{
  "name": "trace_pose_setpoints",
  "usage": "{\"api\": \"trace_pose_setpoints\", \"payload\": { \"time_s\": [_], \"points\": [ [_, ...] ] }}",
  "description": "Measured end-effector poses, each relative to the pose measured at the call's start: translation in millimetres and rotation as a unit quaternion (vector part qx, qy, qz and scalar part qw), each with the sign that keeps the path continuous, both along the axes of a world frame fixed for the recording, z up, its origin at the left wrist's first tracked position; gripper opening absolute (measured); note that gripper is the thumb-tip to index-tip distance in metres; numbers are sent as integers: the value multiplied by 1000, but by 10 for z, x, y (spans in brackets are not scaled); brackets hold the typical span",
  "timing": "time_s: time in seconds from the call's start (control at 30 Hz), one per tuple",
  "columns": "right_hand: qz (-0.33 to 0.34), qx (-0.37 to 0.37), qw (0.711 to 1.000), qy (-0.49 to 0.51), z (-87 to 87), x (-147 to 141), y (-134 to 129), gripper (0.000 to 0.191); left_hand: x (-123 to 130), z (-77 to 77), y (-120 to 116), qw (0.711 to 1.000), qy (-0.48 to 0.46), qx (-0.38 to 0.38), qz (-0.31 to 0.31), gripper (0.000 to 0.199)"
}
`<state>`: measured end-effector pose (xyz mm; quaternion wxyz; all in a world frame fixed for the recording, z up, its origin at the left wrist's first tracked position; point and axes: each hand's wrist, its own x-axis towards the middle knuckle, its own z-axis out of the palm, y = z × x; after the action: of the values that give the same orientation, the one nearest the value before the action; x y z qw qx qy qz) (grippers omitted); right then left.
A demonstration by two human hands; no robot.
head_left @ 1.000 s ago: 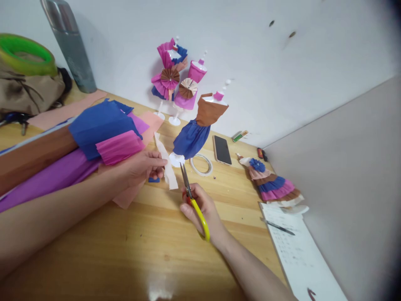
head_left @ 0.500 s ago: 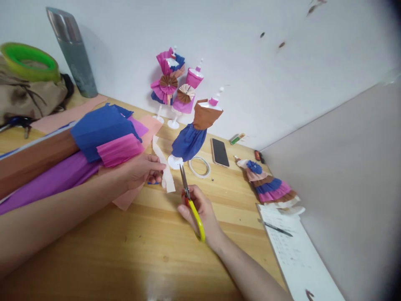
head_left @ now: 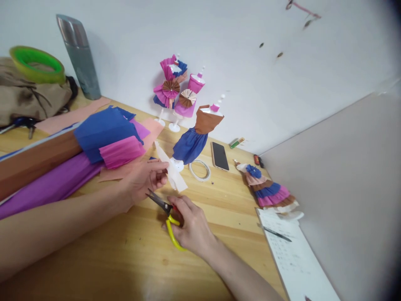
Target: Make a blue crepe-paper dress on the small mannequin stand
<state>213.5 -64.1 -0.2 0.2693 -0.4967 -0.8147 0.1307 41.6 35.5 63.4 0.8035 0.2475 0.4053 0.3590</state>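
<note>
From the right hand, worktop lies bare toward three o'clock, up to the white sheet; the blue-skirted figure blocks twelve o'clock.

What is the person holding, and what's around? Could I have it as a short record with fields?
Left hand: pinching a pale strip
Right hand: holding scissors, blades pointing toward the left hand
Beyond left forearm: blue paper, pink paper
Dress form ahead: brown top, blue skirt
Beside its base: white ring-shaped roll
Farther right: dark-screened phone; pen on a sheet with writing
</note>
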Motion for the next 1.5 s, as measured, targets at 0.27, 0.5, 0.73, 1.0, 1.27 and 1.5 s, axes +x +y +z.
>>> {"api": "trace_pose_setpoints", "payload": {
  "time_s": [0.27,0.5,0.73,1.0,1.27,1.5],
  "points": [
    [2,-25,999,27,-6,-1,3,52,1,-69,17,998,-8,32,-52,24],
    [-15,-44,999,28,-29,15,25,58,19,-218,42,997,-38,46,-53,26],
    [33,-60,998,7,49,73,10,60,-14,-225,29,988,-127,75,-55,22],
    [-43,69,996,36,94,161,32,25,-23,-167,48,987,-128,81,-53,21],
    [-114,-145,954,236,-16,267,237,30,-29,-113,71,989,-125,69,-29,21],
    [-78,-363,836,404,-37,285,298,38,-61,-79,109,989,-108,82,-59,24]
  ]
}}
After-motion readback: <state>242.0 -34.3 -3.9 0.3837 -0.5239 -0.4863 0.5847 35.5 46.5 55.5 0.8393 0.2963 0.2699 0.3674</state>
